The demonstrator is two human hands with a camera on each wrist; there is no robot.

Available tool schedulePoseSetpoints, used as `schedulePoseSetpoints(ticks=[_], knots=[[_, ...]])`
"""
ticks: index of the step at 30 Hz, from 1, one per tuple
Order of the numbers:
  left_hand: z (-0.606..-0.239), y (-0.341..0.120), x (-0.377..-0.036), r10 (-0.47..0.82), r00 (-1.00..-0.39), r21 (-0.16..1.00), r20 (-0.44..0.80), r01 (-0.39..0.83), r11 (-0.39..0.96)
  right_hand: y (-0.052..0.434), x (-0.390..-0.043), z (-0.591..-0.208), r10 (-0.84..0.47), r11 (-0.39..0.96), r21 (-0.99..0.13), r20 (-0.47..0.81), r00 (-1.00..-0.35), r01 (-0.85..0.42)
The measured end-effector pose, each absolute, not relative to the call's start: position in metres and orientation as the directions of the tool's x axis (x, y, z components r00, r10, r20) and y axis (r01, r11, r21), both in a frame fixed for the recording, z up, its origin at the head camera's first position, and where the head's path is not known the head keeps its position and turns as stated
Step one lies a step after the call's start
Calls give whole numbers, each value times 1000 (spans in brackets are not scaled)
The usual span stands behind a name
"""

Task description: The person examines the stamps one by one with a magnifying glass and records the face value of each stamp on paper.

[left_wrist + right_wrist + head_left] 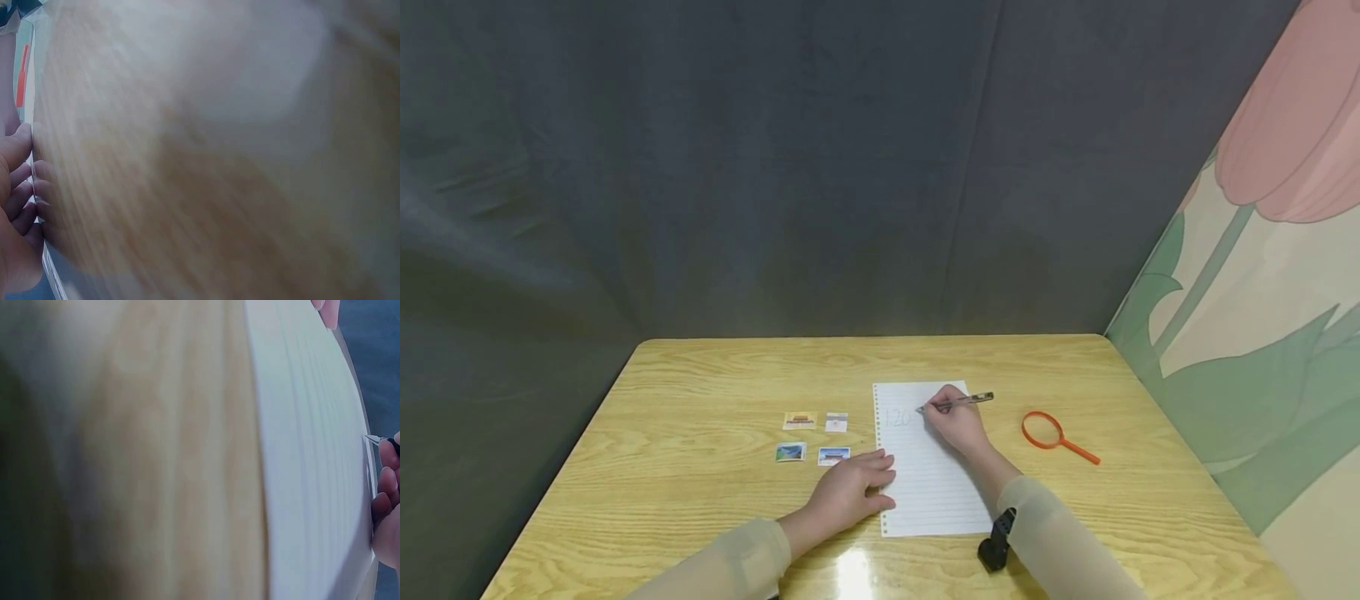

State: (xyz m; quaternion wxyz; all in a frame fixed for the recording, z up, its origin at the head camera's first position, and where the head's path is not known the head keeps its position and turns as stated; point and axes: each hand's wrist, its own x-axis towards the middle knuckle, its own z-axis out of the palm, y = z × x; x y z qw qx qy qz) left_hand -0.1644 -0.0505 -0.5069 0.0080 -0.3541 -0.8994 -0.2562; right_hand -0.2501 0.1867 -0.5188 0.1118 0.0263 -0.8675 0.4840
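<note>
Pinching one pen, the right hand rests on one lined sheet, relaxed left hand near four small cards at lower centre, one magnifier lower right.

A sheet of paper lies on the table, right of four small cards set two by two. The left hand rests at the sheet's left edge, just before the near right card. The right hand rests over the sheet's far part with a pen, its tip just right of writing. A magnifying glass lies right of the sheet, apart from it. A curtain hangs behind the table; a wall stands right.
</note>
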Motion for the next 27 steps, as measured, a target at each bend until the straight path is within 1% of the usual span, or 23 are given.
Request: schedulePoseSetpoints(ticks=[3, 7, 14, 27], knots=[[-507, -51, -165, 633, -749, 454, 195, 641, 619, 188, -250, -519, 69, 519, -842, 213, -975, -148], [-509, -50, -166, 632, -751, 449, 192, 639, 624, 186, -247, -517, 42, 499, -853, 202, -978, -155], [-508, -50, -165, 633, -750, 450, 189, 640, 623, 185, -245, -516, 12, 522, -837, 197, -980, -162], [-506, -50, -165, 632, -750, 457, 196, 640, 618, 198, -246, -519, 60, 522, -843, 192, -980, -134]])
